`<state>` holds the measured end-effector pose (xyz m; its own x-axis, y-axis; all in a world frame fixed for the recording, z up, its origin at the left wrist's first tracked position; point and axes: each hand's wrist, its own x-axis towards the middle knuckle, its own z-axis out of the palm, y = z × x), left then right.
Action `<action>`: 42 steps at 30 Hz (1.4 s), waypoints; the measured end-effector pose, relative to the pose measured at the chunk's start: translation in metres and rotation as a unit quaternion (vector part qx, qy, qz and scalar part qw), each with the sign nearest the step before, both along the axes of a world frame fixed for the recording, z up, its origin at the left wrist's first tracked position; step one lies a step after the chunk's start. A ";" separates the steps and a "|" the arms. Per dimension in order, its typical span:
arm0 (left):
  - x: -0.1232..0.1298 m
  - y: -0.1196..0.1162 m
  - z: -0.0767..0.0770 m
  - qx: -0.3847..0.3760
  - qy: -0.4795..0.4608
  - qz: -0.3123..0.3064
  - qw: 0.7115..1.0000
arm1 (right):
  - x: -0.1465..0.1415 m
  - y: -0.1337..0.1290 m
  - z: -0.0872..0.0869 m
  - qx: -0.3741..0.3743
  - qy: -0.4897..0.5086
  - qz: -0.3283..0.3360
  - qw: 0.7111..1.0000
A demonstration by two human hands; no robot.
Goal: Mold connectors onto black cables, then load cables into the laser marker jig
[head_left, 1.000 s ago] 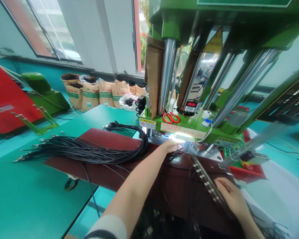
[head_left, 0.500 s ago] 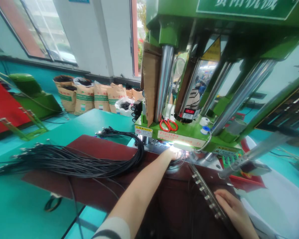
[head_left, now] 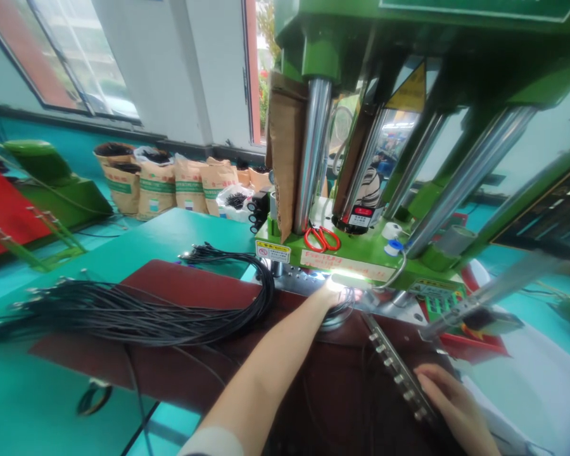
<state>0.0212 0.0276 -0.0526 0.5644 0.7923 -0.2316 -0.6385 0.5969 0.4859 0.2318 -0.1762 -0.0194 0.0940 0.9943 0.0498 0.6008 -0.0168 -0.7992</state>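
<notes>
My left arm reaches forward under the green press (head_left: 285, 231), and my left hand (head_left: 336, 292) is in the bright light at its lower plate. Thin cables (head_left: 344, 307) bend around its fingers, which look closed on them; glare washes out the fingertips. My right hand (head_left: 439, 386) grips the near part of a long metal bar (head_left: 394, 364) with several small silver fittings along it. The bar lies slanted on the dark red-brown board (head_left: 327, 392), its far end close to the press plate.
A thick bundle of black cables (head_left: 171, 316) with metal ends curves over the board at left. Red-handled scissors (head_left: 322, 239) and a blue-and-white tape roll (head_left: 394, 248) lie on the press base. A slanted metal post (head_left: 484, 294) and a red bin (head_left: 475, 348) stand at right.
The view has shifted slightly. Both hands keep nearly the same places, at the cables and on the metal bar.
</notes>
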 end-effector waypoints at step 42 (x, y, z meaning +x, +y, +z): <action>-0.005 -0.005 0.006 -0.036 0.021 0.017 0.999 | -0.005 -0.002 0.001 -0.026 0.041 -0.027 0.998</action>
